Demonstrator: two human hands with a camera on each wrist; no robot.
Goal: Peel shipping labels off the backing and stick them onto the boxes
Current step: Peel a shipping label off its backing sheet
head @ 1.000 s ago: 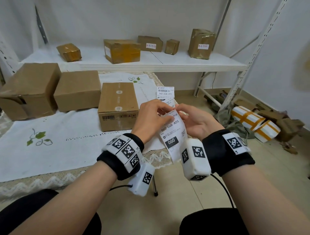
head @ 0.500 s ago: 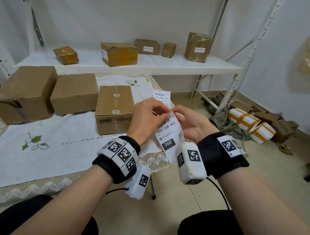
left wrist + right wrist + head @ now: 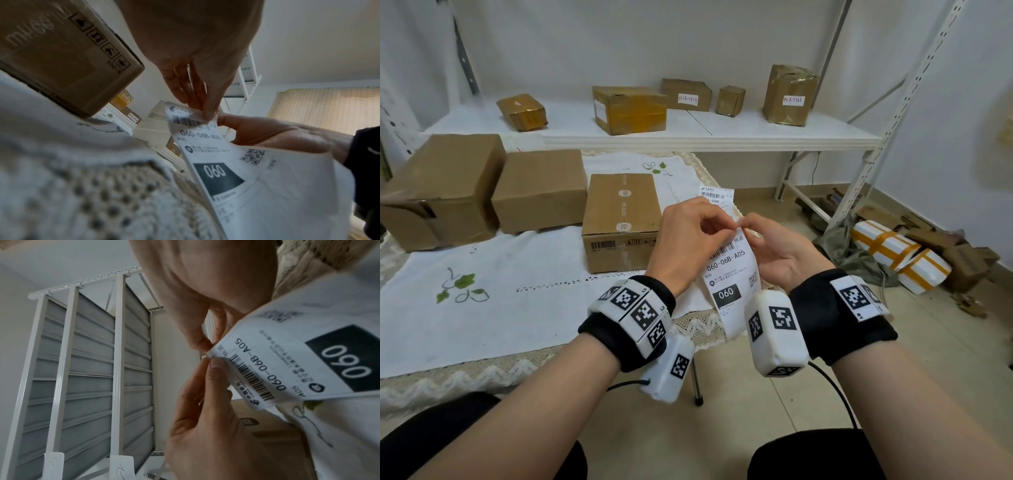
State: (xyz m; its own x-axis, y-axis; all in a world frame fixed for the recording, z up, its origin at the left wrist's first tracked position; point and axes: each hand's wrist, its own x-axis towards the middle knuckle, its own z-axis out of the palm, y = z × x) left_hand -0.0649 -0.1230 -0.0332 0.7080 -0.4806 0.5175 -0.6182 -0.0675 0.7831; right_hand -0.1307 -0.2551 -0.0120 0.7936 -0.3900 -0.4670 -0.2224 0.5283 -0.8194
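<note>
**Both hands pinch the top corner of the label**

We see the shipping label (image 3: 732, 274), printed "060-06B-A05" with a black "060" block, held upright in the air in front of the surface (image 3: 517, 308), its lower end hanging down between the two wrists. Its top corner sits exactly where our two hands meet. The left hand (image 3: 688, 240) comes in from the left with thumb and fingers curled, pinching that corner beside the barcode; the right hand (image 3: 780, 253) pinches the same corner from the other side, fingertip to fingertip with the left. The wrist views show the pinch closely, though we cannot tell whether label and backing have parted there.

Just left of the left hand stands the nearest box (image 3: 619, 219) on the white cloth, with two more boxes (image 3: 493, 192) farther left. Another label (image 3: 714, 195) lies beyond the hands. Behind, a shelf (image 3: 688, 133) carries taped parcels (image 3: 630, 109).
</note>
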